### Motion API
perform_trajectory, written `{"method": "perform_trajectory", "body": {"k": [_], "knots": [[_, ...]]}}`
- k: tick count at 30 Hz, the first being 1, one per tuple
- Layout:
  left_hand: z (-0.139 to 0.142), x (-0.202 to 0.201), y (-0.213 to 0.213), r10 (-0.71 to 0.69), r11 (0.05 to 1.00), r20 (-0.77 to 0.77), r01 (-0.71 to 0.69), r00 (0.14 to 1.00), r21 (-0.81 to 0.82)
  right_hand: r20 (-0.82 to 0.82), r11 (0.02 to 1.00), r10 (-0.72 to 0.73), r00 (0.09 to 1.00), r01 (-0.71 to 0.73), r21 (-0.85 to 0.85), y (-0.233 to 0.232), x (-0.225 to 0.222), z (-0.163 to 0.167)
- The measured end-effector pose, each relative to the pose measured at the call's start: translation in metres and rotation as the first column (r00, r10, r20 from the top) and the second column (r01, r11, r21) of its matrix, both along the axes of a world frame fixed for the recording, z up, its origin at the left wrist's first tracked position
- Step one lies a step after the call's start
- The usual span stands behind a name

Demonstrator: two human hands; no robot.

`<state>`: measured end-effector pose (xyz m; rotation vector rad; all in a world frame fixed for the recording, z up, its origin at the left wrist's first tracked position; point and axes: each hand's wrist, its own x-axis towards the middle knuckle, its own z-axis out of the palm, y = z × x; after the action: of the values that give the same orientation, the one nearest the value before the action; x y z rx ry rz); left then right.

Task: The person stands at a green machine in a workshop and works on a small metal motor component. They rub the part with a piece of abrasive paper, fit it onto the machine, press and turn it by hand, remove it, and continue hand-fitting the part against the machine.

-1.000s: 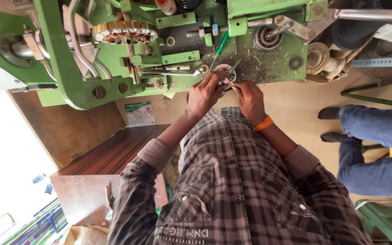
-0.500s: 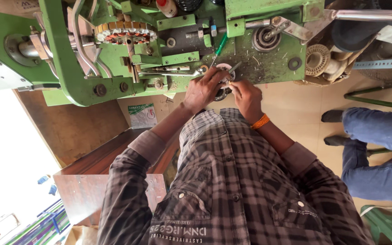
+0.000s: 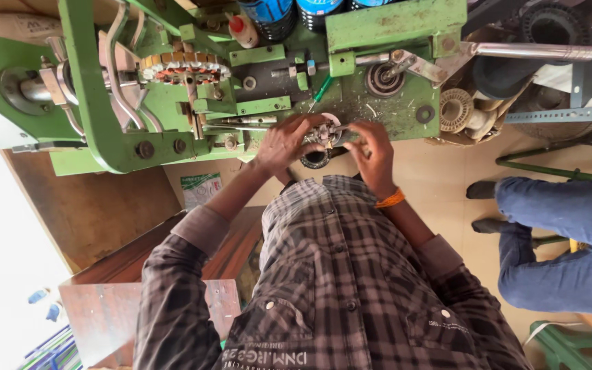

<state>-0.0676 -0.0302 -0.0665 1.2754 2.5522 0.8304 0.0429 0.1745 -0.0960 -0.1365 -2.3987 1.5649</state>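
The fingers (image 3: pixel 307 127) of both hands are drawn in narrow and closed around one small metal part (image 3: pixel 325 132). The left hand (image 3: pixel 286 144) grips it from the left and the right hand (image 3: pixel 375 154) from the right, fingertips nearly meeting over it. The part is held in the air just in front of the lower edge of the green machine (image 3: pixel 392 27), and it appears not to be seated in any fixture. By that position, the handling of the part is judged to be mid-way: it is picked up and under two-handed control, but not set down or mounted. The part is pale grey and white, compact, with short projections. Finer detail is too small to tell, as the fingers cover much of it. A black ring (image 3: pixel 313 162) shows just below the part, between the hands; whether it touches the part cannot be told. The right wrist carries an orange band (image 3: pixel 390 200). Above the hands, a green-handled tool (image 3: pixel 322 89) stands against the machine plate. Further left, a wound core (image 3: pixel 183 68) with copper-coloured segments sits in the machine frame. To the right are a cream ribbed spool (image 3: pixel 455 109) and a long metal lever (image 3: pixel 532 51). Another person's legs in blue trousers (image 3: pixel 563 219) are well apart at the right edge.
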Motion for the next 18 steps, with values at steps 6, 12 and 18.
{"method": "perform_trajectory", "body": {"k": [6, 12, 18], "knots": [[0.001, 0.035, 0.007, 0.141, 0.990, -0.121, -0.140, 0.983, 0.022, 0.014, 0.970, 0.227, 0.974, -0.228, 0.086, 0.025, -0.017, 0.011], [-0.016, 0.045, 0.020, 0.222, 0.974, -0.027, -0.221, 0.975, 0.056, -0.022, 0.972, 0.118, 0.993, -0.111, 0.206, 0.032, -0.017, 0.010], [-0.024, 0.045, 0.021, 0.253, 0.962, 0.022, -0.254, 0.967, 0.104, 0.318, 0.748, 0.014, 0.948, 0.201, -0.633, 0.012, 0.001, -0.013]]}}
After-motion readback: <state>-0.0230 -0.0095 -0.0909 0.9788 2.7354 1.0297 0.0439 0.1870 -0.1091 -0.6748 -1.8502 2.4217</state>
